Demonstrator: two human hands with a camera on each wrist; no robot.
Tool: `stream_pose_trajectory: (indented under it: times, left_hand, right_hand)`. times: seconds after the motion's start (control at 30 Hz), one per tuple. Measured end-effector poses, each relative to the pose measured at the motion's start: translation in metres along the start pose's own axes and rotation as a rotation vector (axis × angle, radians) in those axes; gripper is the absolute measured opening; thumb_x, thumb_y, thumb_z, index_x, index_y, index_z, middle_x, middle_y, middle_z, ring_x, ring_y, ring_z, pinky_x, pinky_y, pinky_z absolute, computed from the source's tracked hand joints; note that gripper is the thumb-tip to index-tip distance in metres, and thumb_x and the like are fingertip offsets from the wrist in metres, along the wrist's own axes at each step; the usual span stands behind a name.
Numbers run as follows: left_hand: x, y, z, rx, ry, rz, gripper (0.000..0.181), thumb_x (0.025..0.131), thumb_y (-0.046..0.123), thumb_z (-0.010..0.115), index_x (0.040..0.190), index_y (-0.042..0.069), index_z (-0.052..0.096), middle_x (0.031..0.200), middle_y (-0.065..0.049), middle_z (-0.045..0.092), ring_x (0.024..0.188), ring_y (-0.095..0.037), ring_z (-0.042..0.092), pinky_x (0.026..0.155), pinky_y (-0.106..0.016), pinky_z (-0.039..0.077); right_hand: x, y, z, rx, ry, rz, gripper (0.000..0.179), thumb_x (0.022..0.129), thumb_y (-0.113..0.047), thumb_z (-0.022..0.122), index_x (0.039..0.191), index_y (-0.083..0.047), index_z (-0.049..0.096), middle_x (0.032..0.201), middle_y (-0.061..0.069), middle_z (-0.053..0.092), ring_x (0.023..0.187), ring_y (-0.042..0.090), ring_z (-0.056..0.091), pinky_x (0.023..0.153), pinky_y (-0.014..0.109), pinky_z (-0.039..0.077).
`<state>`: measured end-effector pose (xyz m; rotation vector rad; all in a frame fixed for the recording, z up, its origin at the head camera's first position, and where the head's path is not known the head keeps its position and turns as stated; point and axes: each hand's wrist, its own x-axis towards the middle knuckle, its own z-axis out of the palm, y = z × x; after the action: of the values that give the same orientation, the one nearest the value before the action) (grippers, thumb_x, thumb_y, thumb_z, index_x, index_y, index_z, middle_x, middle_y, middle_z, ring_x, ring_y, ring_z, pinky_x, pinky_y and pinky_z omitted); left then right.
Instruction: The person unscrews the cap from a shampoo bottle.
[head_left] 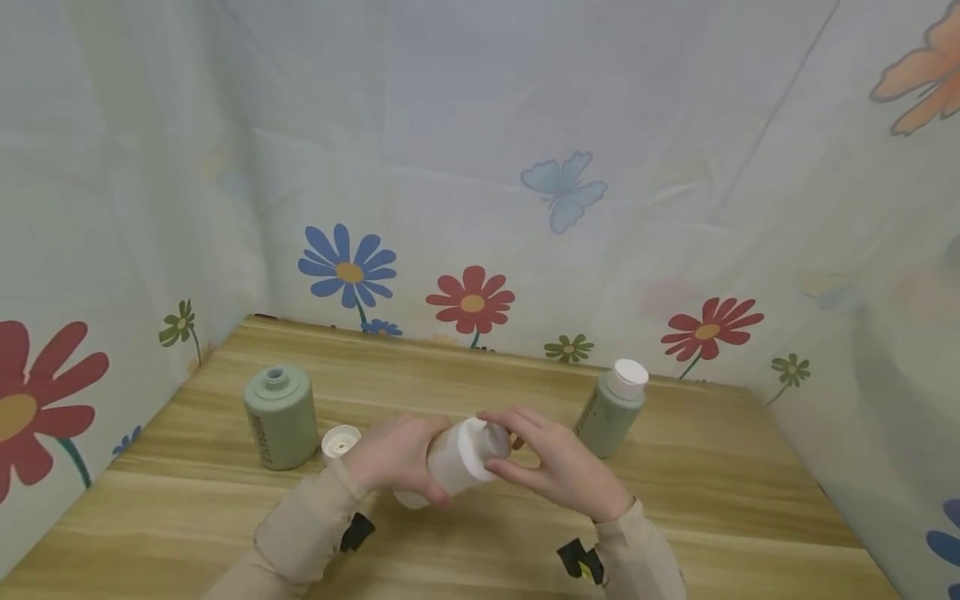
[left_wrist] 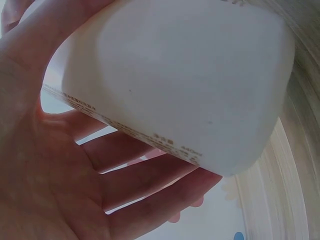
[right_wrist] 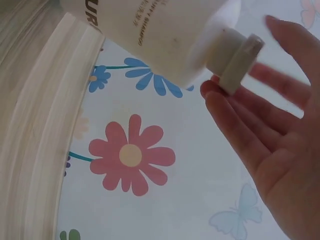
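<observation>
A white shampoo bottle (head_left: pixel 448 461) lies tilted across my left hand (head_left: pixel 405 454), which grips it round the body. In the left wrist view, the left thumb crosses over the bottle (left_wrist: pixel 185 80) and the fingers spread along its other side. My right hand (head_left: pixel 558 458) is at the bottle's neck end, thumb and fingers around a small pale cap (right_wrist: pixel 241 65). The right wrist view has the bottle's printed label (right_wrist: pixel 142 20) facing the camera, with fingertips (right_wrist: pixel 212 92) at the cap's edge and one digit blurred, apart from it.
An uncapped green bottle (head_left: pixel 281 421) stands on the left of the wooden table (head_left: pixel 675 500). Beside it, close to the left hand, lies a white cap (head_left: pixel 341 440). Another green bottle (head_left: pixel 611 412) with a white cap stands behind the right hand. A flower-printed cloth (head_left: pixel 465 208) surrounds the table.
</observation>
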<state>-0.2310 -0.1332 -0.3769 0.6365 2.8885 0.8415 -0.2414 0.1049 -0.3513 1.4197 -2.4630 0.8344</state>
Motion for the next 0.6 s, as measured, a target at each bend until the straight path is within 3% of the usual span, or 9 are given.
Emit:
stream_pose_trajectory:
  times: [0.13, 0.27, 0.6]
  left_hand:
    - [0.0005, 0.0013, -0.0012, -0.016, -0.002, -0.011, 0.062, 0.051, 0.031, 0.091, 0.105, 0.016, 0.063, 0.094, 0.0, 0.069, 0.082, -0.015, 0.061, 0.071, -0.039, 0.052]
    - [0.0007, 0.0013, -0.0022, -0.018, -0.002, -0.005, 0.062, 0.051, 0.031, 0.091, 0.105, 0.016, 0.064, 0.094, 0.001, 0.069, 0.082, -0.015, 0.061, 0.073, -0.039, 0.052]
    - [0.0, -0.0046, -0.0028, 0.027, 0.005, 0.008, 0.061, 0.05, 0.029, 0.091, 0.103, 0.016, 0.064, 0.092, 0.002, 0.069, 0.081, -0.014, 0.061, 0.071, -0.038, 0.052]
  right_hand:
    - [0.0024, -0.002, 0.0024, -0.012, 0.043, 0.08, 0.041, 0.09, -0.032, 0.067, 0.125, -0.011, 0.059, 0.107, -0.003, 0.067, 0.086, 0.006, 0.059, 0.074, 0.024, 0.053]
    - [0.0035, -0.0025, 0.0037, -0.025, 0.072, 0.097, 0.03, 0.09, -0.031, 0.068, 0.114, -0.013, 0.062, 0.097, -0.005, 0.066, 0.081, 0.008, 0.058, 0.07, 0.024, 0.052]
    - [0.0029, 0.0025, 0.0069, -0.039, 0.038, -0.069, 0.04, 0.084, -0.014, 0.075, 0.12, -0.011, 0.06, 0.114, 0.0, 0.065, 0.094, 0.009, 0.062, 0.078, 0.021, 0.055]
